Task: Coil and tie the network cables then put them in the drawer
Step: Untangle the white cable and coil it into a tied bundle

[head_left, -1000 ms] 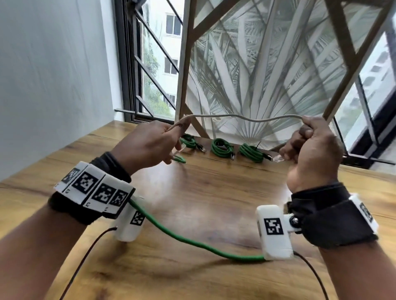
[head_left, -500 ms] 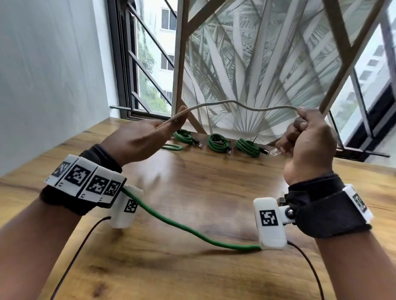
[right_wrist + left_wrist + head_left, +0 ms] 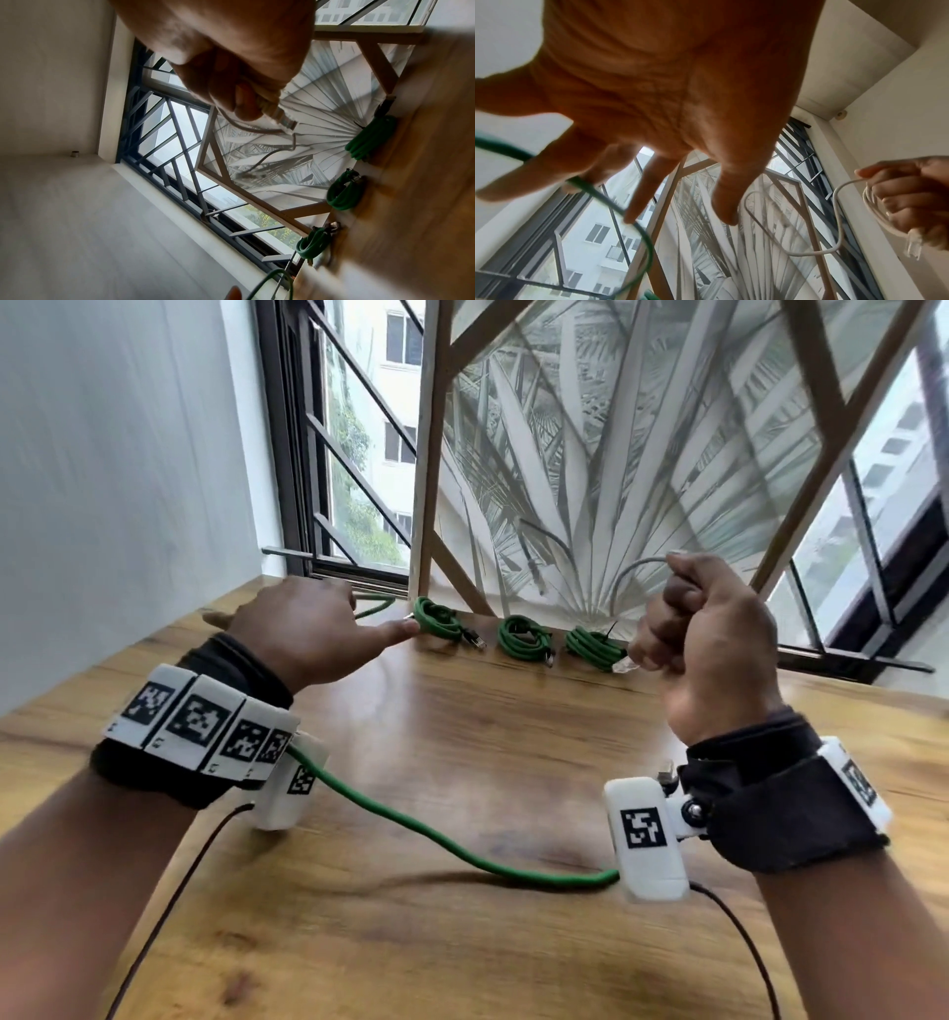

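I am coiling the white cable (image 3: 834,213): my right hand (image 3: 714,639) is clenching its gathered loops above the table's (image 3: 513,762) far edge, beside the tied green coils (image 3: 524,636). My left hand (image 3: 303,629) is spread, gripping nothing; next I am judging it must catch the dangling tail.

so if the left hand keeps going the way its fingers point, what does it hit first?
Probably the leftmost green coiled cable: the left hand has its fingers extended toward it, one fingertip almost at its edge. Depth is unclear; the loose green cable beside the fingers may come first.
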Motion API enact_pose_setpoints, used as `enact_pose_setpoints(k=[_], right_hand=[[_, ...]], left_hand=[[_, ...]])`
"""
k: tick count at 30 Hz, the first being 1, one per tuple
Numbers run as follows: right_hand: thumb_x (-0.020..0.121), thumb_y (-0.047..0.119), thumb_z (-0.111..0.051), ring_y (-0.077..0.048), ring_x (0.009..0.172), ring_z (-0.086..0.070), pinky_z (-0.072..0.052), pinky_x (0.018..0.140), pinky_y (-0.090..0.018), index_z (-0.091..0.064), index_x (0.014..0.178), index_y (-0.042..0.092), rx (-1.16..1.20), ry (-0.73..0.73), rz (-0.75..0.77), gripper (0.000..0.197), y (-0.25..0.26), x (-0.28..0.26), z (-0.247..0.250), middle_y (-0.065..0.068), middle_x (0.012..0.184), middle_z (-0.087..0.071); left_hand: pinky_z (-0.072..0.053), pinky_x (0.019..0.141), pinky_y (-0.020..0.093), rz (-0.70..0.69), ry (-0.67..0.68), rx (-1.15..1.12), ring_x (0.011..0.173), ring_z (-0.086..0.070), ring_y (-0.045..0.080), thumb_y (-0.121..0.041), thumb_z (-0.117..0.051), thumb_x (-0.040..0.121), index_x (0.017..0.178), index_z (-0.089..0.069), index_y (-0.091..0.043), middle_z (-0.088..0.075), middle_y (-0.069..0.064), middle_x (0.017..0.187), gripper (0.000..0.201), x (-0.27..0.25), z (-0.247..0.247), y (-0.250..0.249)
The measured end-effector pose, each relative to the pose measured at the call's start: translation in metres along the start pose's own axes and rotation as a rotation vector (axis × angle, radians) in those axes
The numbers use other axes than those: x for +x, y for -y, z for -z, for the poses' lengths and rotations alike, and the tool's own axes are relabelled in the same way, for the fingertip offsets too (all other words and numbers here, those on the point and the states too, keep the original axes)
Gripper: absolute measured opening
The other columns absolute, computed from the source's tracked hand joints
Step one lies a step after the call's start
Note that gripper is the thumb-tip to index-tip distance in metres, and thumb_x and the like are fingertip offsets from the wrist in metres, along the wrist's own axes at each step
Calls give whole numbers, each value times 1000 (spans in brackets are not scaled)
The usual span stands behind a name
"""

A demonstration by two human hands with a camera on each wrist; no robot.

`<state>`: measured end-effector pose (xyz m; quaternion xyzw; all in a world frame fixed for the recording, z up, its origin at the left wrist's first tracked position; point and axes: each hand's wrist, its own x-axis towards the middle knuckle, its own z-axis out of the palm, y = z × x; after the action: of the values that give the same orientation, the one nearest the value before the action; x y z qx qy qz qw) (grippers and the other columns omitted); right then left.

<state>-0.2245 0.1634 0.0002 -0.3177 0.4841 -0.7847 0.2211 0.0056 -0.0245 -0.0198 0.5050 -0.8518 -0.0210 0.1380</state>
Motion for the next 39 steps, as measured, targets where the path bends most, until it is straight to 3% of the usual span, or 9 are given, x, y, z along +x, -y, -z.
enact_pose_setpoints(k=[3,5,11,14,16,19,24,30,39], right_hand=[[102,25,-47,-17,41,-15,-16,45,-32,-31,58,25,-16,160,-47,47,2,-9,-10,3,48,-18],[103,25,-46,-16,40,-14,-15,45,-33,-30,58,25,-8,235,-75,48,3,-14,-15,3,48,-18],[103,26,-48,-15,39,-15,-22,41,-25,-29,59,24,-52,351,-129,48,-3,-24,-25,4,46,-20],[103,27,-48,-15,41,-15,-23,41,-24,-29,58,24,-76,395,-171,49,-6,-29,-30,2,49,-18],[103,26,-48,-15,44,-13,-19,43,-25,-29,58,24,-90,421,-200,49,-8,-34,-34,1,50,-18],[103,28,-49,-16,48,-9,-10,48,-34,-29,59,24,-100,449,-227,49,-12,-40,-40,3,50,-18],[104,33,-47,-14,45,-10,-12,44,-29,-29,59,23,-75,421,-237,50,-12,-43,-45,4,49,-18],[100,65,-30,-9,40,-14,-9,44,-28,-33,61,19,-34,661,-414,61,-18,-52,-51,8,47,-23],[106,45,-28,-6,39,-19,-14,44,-26,-38,66,18,198,853,-502,49,-18,-47,-50,7,49,-24]], left_hand=[[-48,70,35,-15,63,90,85,-62,31,-102,-22,67,74,-68,-12,-67,11,90,101,0,-1,4],[-43,66,33,-8,78,142,82,-61,29,-98,-31,76,66,-63,-11,-63,9,85,93,-2,-1,3],[-40,71,34,-8,-131,262,90,-68,29,-87,-37,90,90,-75,-19,-73,7,95,78,-7,0,-4],[-39,75,37,-108,-462,-68,94,-64,32,-67,-37,104,113,-72,-20,-68,10,110,59,-11,6,-14],[-41,72,32,-309,-544,-396,92,-61,20,-64,-36,107,116,-70,-19,-69,4,111,57,-16,12,-23],[-56,74,29,-580,-345,-667,86,-70,4,-63,-44,104,111,-71,-23,-75,-9,98,49,-28,15,-39],[-51,57,23,-636,-115,-822,62,-66,7,-35,-56,108,88,-68,-19,-66,-14,66,27,-34,10,-48],[-46,63,13,-547,-385,-862,72,-65,-4,-18,-64,103,89,-70,-22,-68,-25,74,17,-31,16,-44],[-47,65,11,-475,-362,-888,75,-67,-5,-23,-67,103,85,-73,-24,-72,-22,75,19,-30,10,-46]])
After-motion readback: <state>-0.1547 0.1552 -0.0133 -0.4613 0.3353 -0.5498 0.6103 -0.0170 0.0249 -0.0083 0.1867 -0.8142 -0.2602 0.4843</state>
